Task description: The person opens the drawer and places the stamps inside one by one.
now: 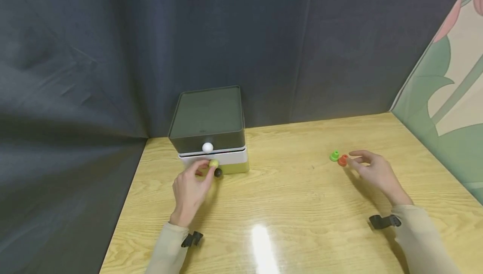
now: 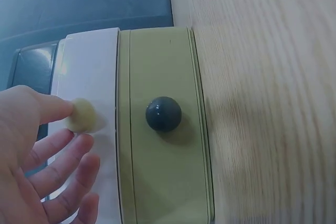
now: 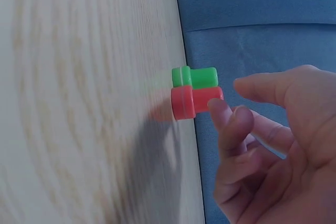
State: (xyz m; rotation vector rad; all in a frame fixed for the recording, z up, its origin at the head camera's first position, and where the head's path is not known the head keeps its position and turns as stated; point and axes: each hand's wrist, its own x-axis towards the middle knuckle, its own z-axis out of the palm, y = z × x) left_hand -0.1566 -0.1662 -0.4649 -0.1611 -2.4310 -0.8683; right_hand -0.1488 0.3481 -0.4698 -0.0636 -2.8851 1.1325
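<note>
My left hand point(image 1: 188, 190) pinches a pale yellow-green knob point(image 2: 82, 115) between thumb and fingertips. That knob sits on the white middle drawer point(image 2: 92, 66) of a small stacked drawer box. Just below it, a black knob point(image 2: 164, 114) stands out from the olive bottom drawer point(image 2: 163, 182). Over at the right, my right hand point(image 1: 375, 177) hovers above the table with thumb and fingers apart, fingertips right at a red peg-shaped piece point(image 3: 202, 100) with a wide base. Beside it stands a similar green piece point(image 3: 202, 77). Both pieces are upright on the table.
The box's dark grey top section point(image 1: 211, 110) has a rimmed lid and a white knob point(image 1: 207, 147). A dark curtain point(image 1: 271, 47) hangs behind and at the left of the wooden table point(image 1: 286, 198). Patterned fabric point(image 1: 453, 98) borders its right side.
</note>
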